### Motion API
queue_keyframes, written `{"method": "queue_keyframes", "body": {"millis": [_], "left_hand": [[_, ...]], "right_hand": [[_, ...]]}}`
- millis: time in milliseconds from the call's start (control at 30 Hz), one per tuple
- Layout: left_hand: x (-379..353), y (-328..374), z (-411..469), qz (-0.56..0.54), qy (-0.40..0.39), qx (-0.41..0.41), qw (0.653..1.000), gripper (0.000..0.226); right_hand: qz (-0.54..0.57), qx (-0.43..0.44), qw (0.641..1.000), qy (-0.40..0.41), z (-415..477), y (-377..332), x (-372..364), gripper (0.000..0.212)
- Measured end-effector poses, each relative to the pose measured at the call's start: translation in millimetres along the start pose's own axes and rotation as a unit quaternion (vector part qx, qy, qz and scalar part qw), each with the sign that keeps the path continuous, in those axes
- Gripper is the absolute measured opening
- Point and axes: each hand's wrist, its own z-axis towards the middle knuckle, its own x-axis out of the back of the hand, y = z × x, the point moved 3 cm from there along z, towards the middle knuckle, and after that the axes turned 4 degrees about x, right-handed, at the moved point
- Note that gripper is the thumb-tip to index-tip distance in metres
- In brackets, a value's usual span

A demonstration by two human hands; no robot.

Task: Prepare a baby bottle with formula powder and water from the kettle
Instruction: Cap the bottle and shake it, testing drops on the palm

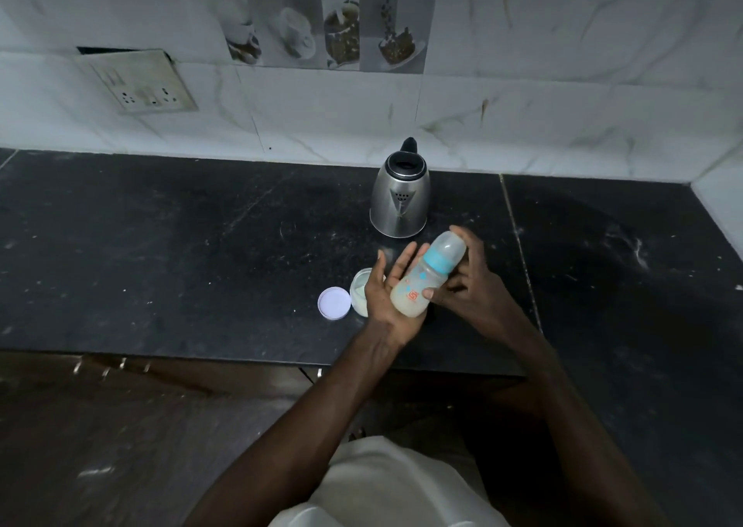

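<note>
I am watching a capped baby bottle (pixel 426 281) held tilted between two bare hands, above the front of a black stone countertop (pixel 201 245). Cloudy white liquid sits in its lower end. My left hand (pixel 380 297) lies flat against the bottle with straight fingers, gripping nothing. My right hand (pixel 472 281) curls round the far side, thumb pressed on the body. A steel kettle (pixel 400 198) stands just behind. An open formula jar (pixel 359 291) and its lid (pixel 334 302) sit to the left. I judge this to be the mixing step. Roll gently between the palms, keep the teal collar tight, and watch for clumps.
</note>
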Motion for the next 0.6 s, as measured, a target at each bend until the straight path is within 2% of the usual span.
{"method": "queue_keyframes", "body": {"millis": [200, 400, 600], "left_hand": [[10.7, -0.2, 1.9, 0.022, 0.018, 0.004, 1.000, 0.065], [12.4, -3.9, -1.1, 0.030, -0.003, 0.025, 0.999, 0.068], [7.7, -5.4, -3.2, 0.044, -0.009, 0.020, 0.999, 0.067]], "right_hand": [[0.029, 0.013, 0.999, 0.044, -8.2, 9.0, -11.1, 0.105], [0.015, 0.039, 0.998, 0.056, -16.8, 5.3, -19.7, 0.120], [-0.020, 0.054, 0.995, 0.085, -18.3, 0.4, -14.4, 0.112]]}}
